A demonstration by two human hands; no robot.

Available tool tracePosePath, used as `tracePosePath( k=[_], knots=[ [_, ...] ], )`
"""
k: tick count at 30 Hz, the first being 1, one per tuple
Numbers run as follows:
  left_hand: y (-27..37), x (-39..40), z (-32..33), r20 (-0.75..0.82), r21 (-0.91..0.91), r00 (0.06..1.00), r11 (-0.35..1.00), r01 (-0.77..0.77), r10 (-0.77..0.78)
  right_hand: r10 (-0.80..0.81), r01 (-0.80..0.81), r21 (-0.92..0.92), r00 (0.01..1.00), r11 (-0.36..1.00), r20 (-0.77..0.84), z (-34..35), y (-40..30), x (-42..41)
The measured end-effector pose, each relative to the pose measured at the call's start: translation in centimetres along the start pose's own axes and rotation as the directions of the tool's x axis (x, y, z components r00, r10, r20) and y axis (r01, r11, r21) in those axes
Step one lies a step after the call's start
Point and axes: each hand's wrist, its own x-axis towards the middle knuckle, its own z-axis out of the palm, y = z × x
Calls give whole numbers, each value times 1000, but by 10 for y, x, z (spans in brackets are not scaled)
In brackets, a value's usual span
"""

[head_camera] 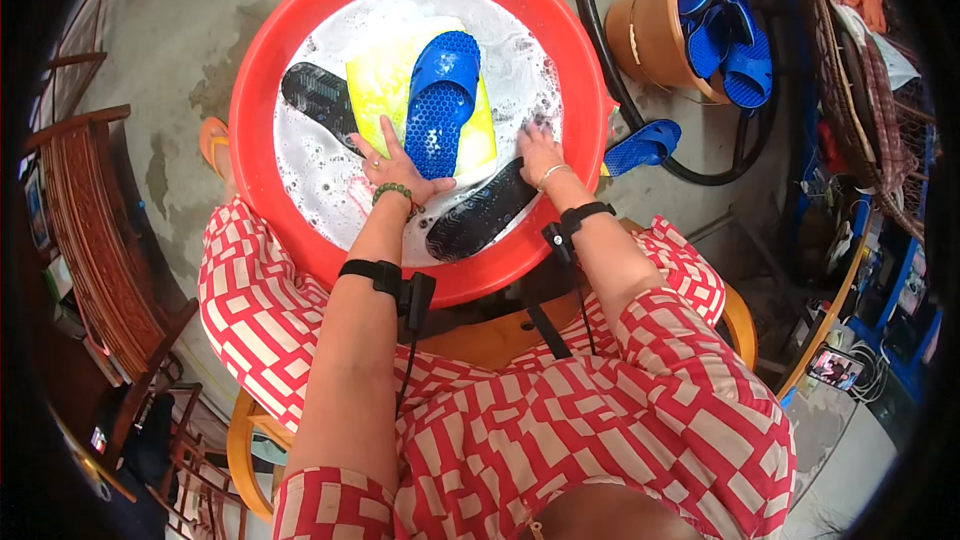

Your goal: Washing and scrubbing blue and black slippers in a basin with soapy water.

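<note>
A red plastic basin (255, 37) holds foamy water. In it a blue slipper (442, 105) with a studded footbed rests on a yellow-green board or block (375, 82). My left hand (394, 169), fingers spread, is at the lower left of the slipper, near its heel end. My right hand (541, 150) reaches into the suds at the basin's right side, its fingertips partly hidden by foam; whether it grips anything cannot be told. Just below it lies a black sole (484, 214), and another black sole (322, 101) floats at the left, partly behind the board.
A tan bucket (637, 37) with several blue slippers (727, 45) stands at the upper right. One blue slipper (645, 148) lies outside the basin's right rim. A black hose (607, 75) curves around there. Carved wooden furniture (105, 240) stands at left.
</note>
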Motion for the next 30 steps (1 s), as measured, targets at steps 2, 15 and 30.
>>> tracePosePath(
  k=[2, 15, 30],
  knots=[
    [-5, 1, 3, -60, 36, 998, 999, -17, 20, -149, 159, -115, 985, 981, 89, 16, -5, 6],
    [-23, -1, 12, -108, -127, 987, 983, -134, 120, -134, 134, -15, 991, 991, -11, 22, -21, 28],
    [-102, 55, 83, 100, -135, 978, 971, 198, -185, -316, 272, 163, 854, 948, 414, 128, -49, -10]
  ],
)
